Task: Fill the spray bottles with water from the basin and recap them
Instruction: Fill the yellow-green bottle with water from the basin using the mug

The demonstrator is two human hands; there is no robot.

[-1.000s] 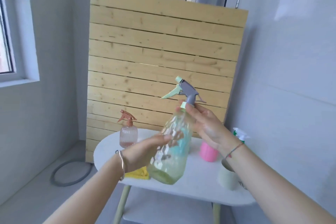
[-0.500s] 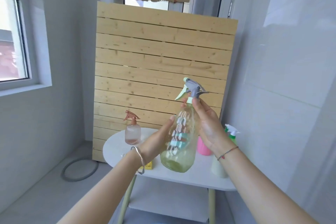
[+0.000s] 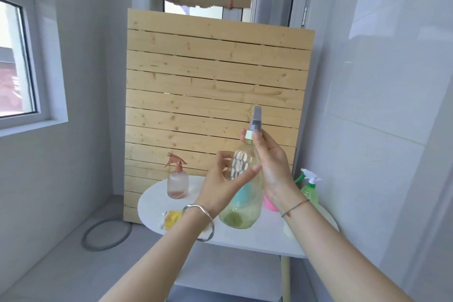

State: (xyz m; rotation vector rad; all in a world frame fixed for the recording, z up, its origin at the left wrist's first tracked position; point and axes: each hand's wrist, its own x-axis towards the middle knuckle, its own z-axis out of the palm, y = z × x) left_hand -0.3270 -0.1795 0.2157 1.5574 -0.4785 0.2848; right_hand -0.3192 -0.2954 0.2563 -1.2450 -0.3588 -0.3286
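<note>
Grips clear spray bottle (image 3: pixel 241 193), upright above white table (image 3: pixel 152 203), in curled left hand (image 3: pixel 220 189); pinches its trigger cap (image 3: pixel 253 127) with right hand (image 3: pixel 272 167); looks barely begun, with uncapping, filling, recapping ahead; leaves pink bottle (image 3: pixel 177 182), green bottle (image 3: pixel 309 190) capped, waiting.

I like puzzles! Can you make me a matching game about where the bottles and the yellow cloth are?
Things:
1. clear bottle
2. pink bottle
3. green bottle
4. yellow cloth

Places:
A. lying flat on the table, near its front left
B. held up by the left hand and the right hand
C. standing on the table's right side, behind the right arm
D. standing alone on the table's left side

Pairs: 1-B, 2-D, 3-C, 4-A
</note>
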